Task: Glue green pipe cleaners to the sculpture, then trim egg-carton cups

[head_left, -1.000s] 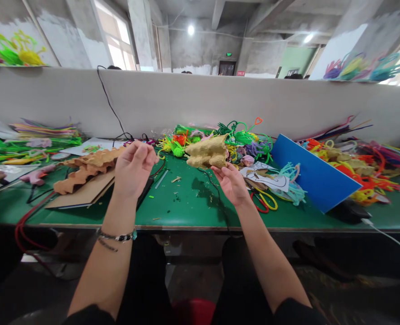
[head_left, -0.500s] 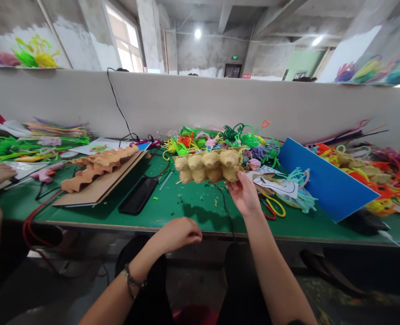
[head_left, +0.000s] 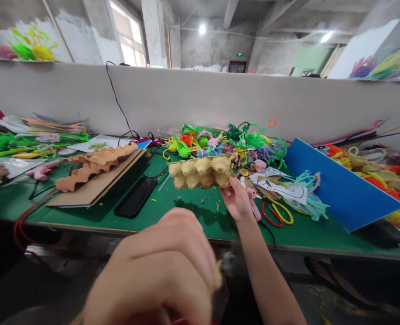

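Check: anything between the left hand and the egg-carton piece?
Nothing visible. The left hand, blurred and close to the camera, has open air to the egg-carton piece, held above the green tabletop. Only the right hand occupies its lower right corner; the left side looks unobstructed.

The bumpy moulded-pulp egg tray [head_left: 203, 171] is yellowish tan, while the wavy pulp tray [head_left: 98, 164] is orange-brown and the flat cardboard sheets [head_left: 85, 193] are plain brown. The smooth counter [head_left: 164, 205] is deep green; the slim rectangular phone [head_left: 135, 196], black. The flat rectangular board [head_left: 335, 185] is plain bright blue. The loop-handled scissors [head_left: 278, 215] pair red with yellow. The cut paper sheet [head_left: 293, 192] is white with curved black lines. The fuzzy stem bundle [head_left: 317, 207] is pale turquoise, and the bent-stem heart [head_left: 273, 123], orange.
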`<state>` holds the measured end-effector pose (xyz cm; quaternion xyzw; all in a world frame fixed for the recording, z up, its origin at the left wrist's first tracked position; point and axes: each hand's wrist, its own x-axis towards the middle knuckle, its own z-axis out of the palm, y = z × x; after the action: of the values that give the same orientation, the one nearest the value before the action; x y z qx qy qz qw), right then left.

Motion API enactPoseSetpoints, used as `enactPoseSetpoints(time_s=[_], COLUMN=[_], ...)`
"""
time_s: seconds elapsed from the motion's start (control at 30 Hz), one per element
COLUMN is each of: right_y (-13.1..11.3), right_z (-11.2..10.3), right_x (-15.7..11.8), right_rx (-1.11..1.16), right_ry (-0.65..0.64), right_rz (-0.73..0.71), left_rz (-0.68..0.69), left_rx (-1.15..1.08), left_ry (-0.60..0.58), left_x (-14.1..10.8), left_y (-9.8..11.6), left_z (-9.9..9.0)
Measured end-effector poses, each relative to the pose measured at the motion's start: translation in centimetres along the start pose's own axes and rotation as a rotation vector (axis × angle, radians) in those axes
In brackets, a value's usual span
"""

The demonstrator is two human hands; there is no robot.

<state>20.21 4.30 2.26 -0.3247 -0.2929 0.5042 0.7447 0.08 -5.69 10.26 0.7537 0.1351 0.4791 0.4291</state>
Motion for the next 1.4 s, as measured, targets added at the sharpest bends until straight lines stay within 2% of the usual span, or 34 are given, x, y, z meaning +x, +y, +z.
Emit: enactPoseSetpoints(time_s=[0.07, 0.1, 0.17, 0.2, 0.27, 0.33, 0.43, 0.7, 0.87, 1.1, 1.2, 1.3, 1.4], right_y=[0.0, -0.1, -0.2, -0.2, -0.1, 0.1, 0.7, 1.4, 1.2, 1.9, 0.3, -1.7, -2.6], right_z=[-0.1, -0.1, -0.1, -0.1, 0.1, 0.4, 0.7, -0.4, -1.2, -1.2, -0.5, 0.4, 1.1], right_x=[0.2, 0.3, 0.5, 0.7, 1.0, 1.3, 1.6, 1.8, 1.7, 0.7, -0.3, -1.5, -2.6], right_rx=[-0.005, -0.009, -0.017, -0.021, -0.032, -0.045, -0.068, -0.202, -0.463, -0.894, -1.045, -1.020, -1.175], right_ry=[-0.006, -0.011, -0.022, -0.028, -0.041, -0.057, -0.076, -0.104, -0.168, -0.452, -0.590, -0.801, -0.843], right_rz=[0.009, 0.014, 0.027, 0.033, 0.046, 0.057, 0.065, -0.056, -0.175, -0.221, -0.294, -0.368, -0.395], left_rz=[0.004, -0.047, -0.242, -0.352, -0.457, -0.495, -0.535, -0.448, -0.458, -0.469, -0.436, -0.408, -0.407], left_rx=[0.013, 0.011, -0.073, -0.167, -0.423, -0.668, -0.868, -0.993, -1.023, -1.003, -0.911, -0.836, -0.786], left_ry=[-0.042, -0.049, 0.000, 0.049, 0.148, 0.219, 0.262, 0.226, 0.261, 0.367, 0.430, 0.458, 0.459], left_x=[0.5, 0.7, 1.0, 1.0, 1.1, 1.2, 1.1, 1.2, 1.8, 2.5, 2.7, 3.0, 3.2], left_y=[-0.9, -1.7, -3.6, -4.7, -7.0, -8.8, -10.1, -10.5, -10.7, -10.7, -10.9, -11.2, -11.3], left_z=[0.2, 0.4, 0.6, 0.7, 0.8, 0.8, 0.8, 0.6, 1.0, 1.7, 1.8, 1.9, 2.1])
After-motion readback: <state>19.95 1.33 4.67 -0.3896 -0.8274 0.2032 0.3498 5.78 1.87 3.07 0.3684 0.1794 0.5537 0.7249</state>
